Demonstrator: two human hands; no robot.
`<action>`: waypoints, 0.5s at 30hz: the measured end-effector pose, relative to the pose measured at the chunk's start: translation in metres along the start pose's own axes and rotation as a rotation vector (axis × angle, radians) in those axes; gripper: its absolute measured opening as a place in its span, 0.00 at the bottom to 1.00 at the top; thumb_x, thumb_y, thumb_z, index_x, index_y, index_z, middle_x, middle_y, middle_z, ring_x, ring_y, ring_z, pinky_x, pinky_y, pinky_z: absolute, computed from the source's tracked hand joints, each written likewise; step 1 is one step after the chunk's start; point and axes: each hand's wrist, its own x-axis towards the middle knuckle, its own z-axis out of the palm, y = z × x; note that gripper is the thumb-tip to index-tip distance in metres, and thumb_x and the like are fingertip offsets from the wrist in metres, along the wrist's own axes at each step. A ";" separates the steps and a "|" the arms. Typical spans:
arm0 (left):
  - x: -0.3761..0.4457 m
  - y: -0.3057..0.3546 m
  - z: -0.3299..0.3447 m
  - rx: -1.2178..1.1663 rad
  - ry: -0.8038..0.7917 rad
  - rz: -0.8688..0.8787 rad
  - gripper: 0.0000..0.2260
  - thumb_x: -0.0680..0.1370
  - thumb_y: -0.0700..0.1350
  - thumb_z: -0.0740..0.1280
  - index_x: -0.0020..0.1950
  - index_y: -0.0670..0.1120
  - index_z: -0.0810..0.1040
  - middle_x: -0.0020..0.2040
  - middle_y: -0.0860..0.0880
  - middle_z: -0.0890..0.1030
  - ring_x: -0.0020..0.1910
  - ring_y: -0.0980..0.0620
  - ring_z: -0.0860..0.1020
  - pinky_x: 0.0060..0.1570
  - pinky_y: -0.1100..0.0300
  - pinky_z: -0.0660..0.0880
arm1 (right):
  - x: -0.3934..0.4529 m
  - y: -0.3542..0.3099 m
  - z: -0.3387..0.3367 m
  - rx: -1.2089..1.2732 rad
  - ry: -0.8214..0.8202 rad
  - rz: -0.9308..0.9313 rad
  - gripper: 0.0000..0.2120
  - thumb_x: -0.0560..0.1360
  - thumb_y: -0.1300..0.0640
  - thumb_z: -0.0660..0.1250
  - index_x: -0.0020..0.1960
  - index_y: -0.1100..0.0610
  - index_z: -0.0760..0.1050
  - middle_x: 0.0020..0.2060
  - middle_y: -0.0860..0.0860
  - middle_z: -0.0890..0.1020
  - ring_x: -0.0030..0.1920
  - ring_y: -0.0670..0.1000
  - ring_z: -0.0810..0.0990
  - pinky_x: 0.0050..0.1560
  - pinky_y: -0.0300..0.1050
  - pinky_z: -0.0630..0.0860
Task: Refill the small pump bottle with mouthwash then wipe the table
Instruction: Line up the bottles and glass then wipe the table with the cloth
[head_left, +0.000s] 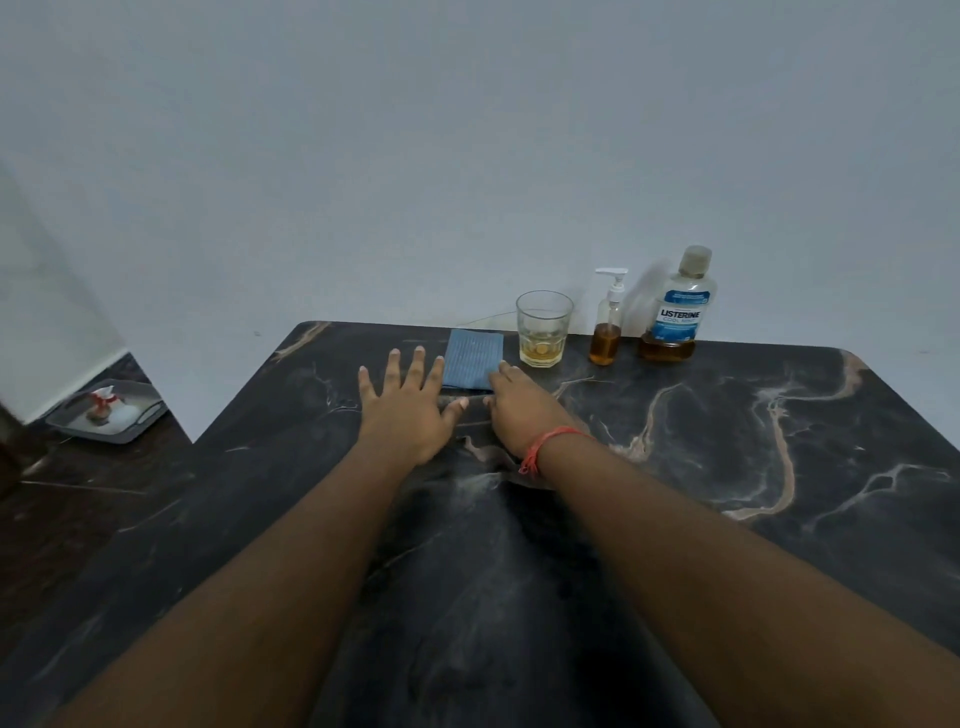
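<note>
A small clear pump bottle (607, 325) with a white pump stands at the table's far edge, about a third full of amber liquid. To its right is a large mouthwash bottle (675, 312), capped, with a little amber liquid at its bottom. A folded blue cloth (471, 361) lies flat left of a drinking glass (543, 330). My left hand (410, 402) rests flat on the table with fingers spread, just left of the cloth. My right hand (519, 410) lies palm down, fingertips touching the cloth's near right corner.
The dark marble table (779, 441) stands against a pale wall. The glass holds a shallow layer of amber liquid. A grey tray (111, 413) with small items sits on the floor at the left.
</note>
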 end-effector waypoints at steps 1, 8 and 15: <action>0.002 -0.004 0.002 0.001 -0.003 -0.010 0.34 0.81 0.68 0.43 0.83 0.54 0.44 0.83 0.49 0.43 0.81 0.42 0.39 0.74 0.32 0.38 | 0.007 -0.002 0.005 -0.010 -0.005 0.001 0.23 0.83 0.56 0.57 0.76 0.61 0.61 0.77 0.58 0.61 0.76 0.56 0.60 0.75 0.51 0.62; 0.019 -0.029 0.011 0.005 -0.027 -0.045 0.32 0.81 0.67 0.40 0.82 0.55 0.41 0.83 0.50 0.39 0.80 0.42 0.35 0.74 0.31 0.37 | 0.059 -0.014 0.024 -0.067 -0.074 -0.039 0.25 0.83 0.51 0.56 0.78 0.56 0.59 0.78 0.61 0.57 0.77 0.60 0.56 0.76 0.55 0.59; 0.019 -0.045 0.018 0.013 -0.043 -0.064 0.32 0.81 0.67 0.39 0.82 0.56 0.40 0.83 0.50 0.39 0.80 0.42 0.34 0.74 0.31 0.36 | 0.072 -0.016 0.021 -0.189 -0.269 -0.038 0.23 0.83 0.54 0.54 0.78 0.51 0.59 0.77 0.62 0.60 0.76 0.63 0.58 0.74 0.59 0.61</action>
